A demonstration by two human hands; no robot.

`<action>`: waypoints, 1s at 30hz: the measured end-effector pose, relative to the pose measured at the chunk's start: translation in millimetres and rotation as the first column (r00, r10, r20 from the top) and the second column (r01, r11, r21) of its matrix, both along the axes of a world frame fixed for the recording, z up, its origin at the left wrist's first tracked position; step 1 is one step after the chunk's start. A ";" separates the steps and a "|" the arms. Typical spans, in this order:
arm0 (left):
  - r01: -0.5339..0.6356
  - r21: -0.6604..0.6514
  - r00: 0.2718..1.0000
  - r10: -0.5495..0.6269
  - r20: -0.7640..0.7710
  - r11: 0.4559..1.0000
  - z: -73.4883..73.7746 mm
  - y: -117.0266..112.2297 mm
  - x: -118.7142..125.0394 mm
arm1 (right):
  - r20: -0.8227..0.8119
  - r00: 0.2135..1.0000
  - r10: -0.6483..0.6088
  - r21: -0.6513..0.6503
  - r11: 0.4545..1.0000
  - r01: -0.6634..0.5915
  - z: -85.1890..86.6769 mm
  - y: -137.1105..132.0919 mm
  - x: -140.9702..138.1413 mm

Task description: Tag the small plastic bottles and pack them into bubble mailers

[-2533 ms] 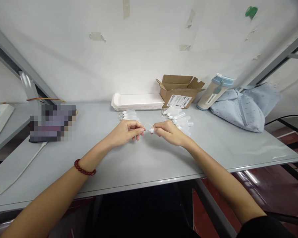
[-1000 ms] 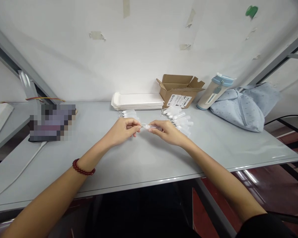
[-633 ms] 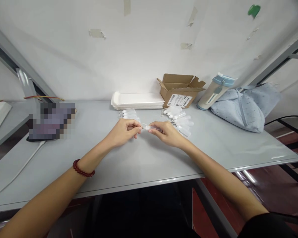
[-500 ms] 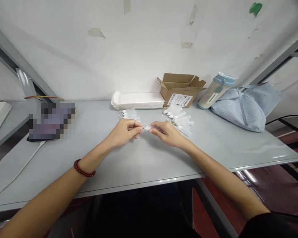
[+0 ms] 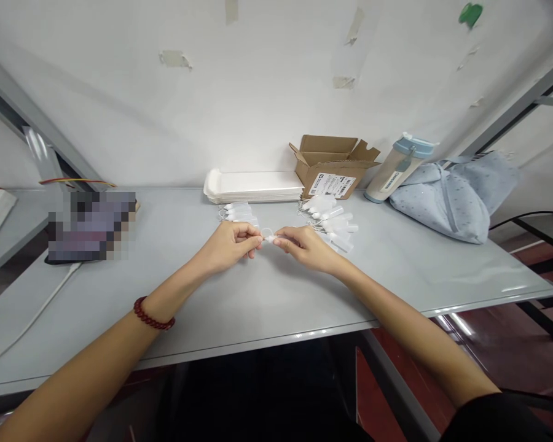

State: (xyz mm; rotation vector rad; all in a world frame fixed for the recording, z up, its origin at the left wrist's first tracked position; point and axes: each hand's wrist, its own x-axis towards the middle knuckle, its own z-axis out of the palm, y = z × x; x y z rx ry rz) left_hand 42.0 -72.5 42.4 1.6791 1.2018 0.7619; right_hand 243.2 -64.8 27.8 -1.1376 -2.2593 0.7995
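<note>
Thumb and fingers of my right hand (image 5: 306,247) close on a small translucent plastic bottle with a white pointed tip (image 5: 270,239); its body is mostly covered by the fingers. Opposite it, my left hand (image 5: 235,245) pinches at the end of that tip, and what sits between its fingertips is too small to make out. A thin pale loop arches over the gap between the hands. Behind my left hand lie several similar bottles (image 5: 237,210) with looped ends. More of them (image 5: 334,213) lie fanned out behind my right hand.
Against the wall are a stack of long white trays (image 5: 258,184) and an opened cardboard box (image 5: 334,178). To the right stand a tumbler (image 5: 399,169) and a light-blue cloth bag (image 5: 442,205). A pixelated device (image 5: 92,227) with a white cable (image 5: 37,319) is at left.
The whole view has shifted slightly. Both hands keep the same pinch on the small bottle and its tip, and the thin loop stands out a little more clearly above them.
</note>
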 end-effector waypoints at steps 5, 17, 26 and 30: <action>0.023 -0.018 1.000 -0.023 0.005 1.000 -0.7 1.3 -1.9 | -0.029 1.000 0.004 -0.060 0.998 -0.006 1.3 0.3 -1.2; 0.059 0.013 0.997 -0.058 -0.046 0.998 2.7 3.0 -8.1 | -0.099 0.995 -0.001 -0.101 0.995 -0.009 8.3 1.0 1.2; -0.004 0.010 0.997 0.005 -0.083 1.000 -1.0 -3.1 1.8 | -0.008 1.000 0.015 -0.090 0.996 -0.016 0.9 0.7 -0.6; -0.005 -0.028 0.996 0.002 -0.089 1.000 -7.3 -3.4 3.5 | 0.000 0.999 0.032 -0.093 0.995 -0.032 -1.3 0.6 -0.9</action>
